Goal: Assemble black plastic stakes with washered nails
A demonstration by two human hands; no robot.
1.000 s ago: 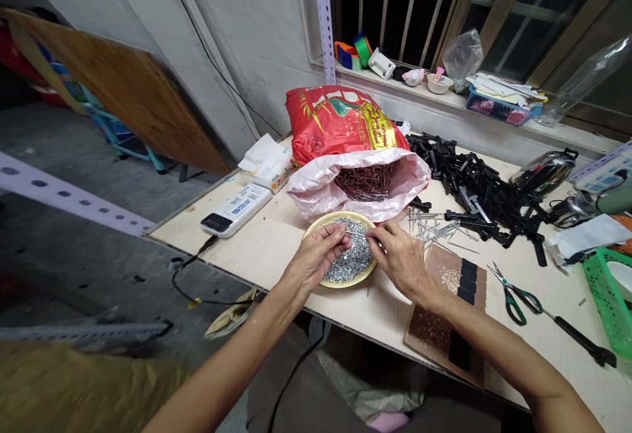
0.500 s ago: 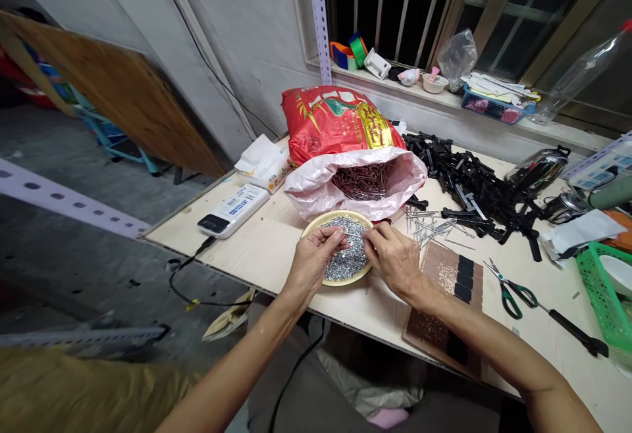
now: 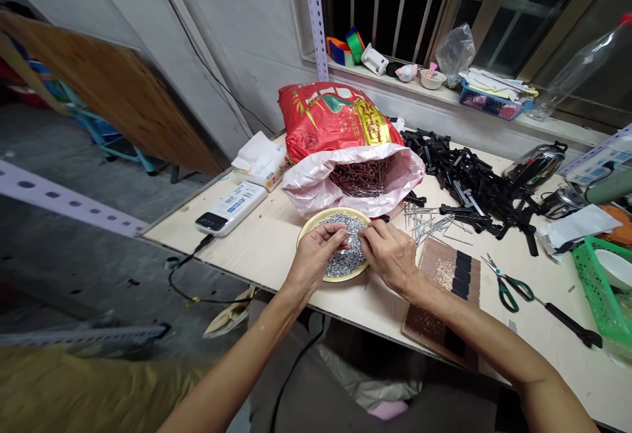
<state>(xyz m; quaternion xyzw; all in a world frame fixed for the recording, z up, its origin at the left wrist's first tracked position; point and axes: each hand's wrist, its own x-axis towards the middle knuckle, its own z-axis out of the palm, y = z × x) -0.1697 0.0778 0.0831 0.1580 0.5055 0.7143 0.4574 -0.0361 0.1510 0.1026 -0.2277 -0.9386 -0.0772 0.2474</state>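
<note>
Near the frame's centre, over the bowl [image 3: 306,226], the left hand [image 3: 316,253] and right hand [image 3: 394,256] now sit closer together, fingers [image 3: 338,238] pinching 1 thin rod [image 3: 352,233], so its handling apparently continues.

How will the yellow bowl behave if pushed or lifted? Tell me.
The yellow bowl would probably feel heavy for its size, since small metallic-looking pieces cover its inside. Those loose pieces could shift or spill if it tipped. Its round rim holds an even shape, so it is likely stiff.
</note>
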